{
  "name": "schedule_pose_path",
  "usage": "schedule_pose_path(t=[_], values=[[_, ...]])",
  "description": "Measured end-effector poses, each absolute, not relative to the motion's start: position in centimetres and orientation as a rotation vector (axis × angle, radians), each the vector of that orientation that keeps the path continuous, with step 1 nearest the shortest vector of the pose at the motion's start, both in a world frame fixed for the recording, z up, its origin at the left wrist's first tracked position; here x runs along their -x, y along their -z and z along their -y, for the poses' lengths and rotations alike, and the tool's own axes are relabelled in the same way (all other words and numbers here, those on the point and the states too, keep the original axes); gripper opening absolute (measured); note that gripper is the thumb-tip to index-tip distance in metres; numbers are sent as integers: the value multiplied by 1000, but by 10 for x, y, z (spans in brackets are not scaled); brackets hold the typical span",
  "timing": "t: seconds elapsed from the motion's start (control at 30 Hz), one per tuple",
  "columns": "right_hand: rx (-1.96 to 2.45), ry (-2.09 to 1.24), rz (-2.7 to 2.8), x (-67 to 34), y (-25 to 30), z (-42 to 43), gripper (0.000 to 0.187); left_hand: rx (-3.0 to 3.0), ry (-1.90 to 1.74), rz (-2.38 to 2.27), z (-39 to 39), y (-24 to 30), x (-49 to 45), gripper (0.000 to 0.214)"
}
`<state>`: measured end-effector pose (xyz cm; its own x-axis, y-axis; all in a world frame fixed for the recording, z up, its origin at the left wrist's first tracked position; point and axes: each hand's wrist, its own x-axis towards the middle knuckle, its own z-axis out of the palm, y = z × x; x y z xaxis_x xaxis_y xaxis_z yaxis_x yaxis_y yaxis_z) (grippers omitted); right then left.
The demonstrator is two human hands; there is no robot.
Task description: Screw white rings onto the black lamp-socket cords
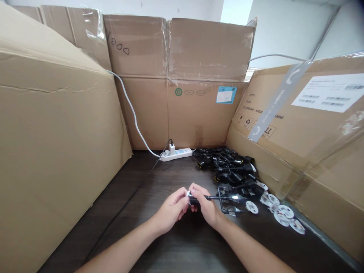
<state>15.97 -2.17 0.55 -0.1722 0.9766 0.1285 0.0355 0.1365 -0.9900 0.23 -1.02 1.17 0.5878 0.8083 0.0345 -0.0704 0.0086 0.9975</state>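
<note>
Both hands meet above the dark tabletop near the middle of the view. My right hand [207, 207] is closed around a black cylindrical part [194, 200], from which a thin black rod points right. With thumb and fingers, my left hand [173, 207] pinches a small white disc [188, 193] at the cylinder's left end. Whether the disc is seated or only held against the end, I cannot tell. The fingers hide much of the cylinder. Just right of my right hand, several black rods with clear plastic pieces [231, 210] lie on the table.
A heap of black parts [233, 167] lies at the back right. Several white round discs [284, 212] are scattered along the right box [298, 148]. A white power strip [182, 153] with a plugged-in adapter sits at the back; its black cable [122, 208] crosses the left side.
</note>
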Motion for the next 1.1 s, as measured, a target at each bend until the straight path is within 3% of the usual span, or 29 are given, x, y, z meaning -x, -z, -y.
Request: schedule_pose_path(t=[0.6, 1.1], values=[[994, -1131, 1530, -163, 4, 21, 46, -1283, -702, -618, 4, -1, -1, 38], [1046, -1070, 1595, -160, -9, 27, 37, -1381, -815, -645, 3, 4, -2, 51]])
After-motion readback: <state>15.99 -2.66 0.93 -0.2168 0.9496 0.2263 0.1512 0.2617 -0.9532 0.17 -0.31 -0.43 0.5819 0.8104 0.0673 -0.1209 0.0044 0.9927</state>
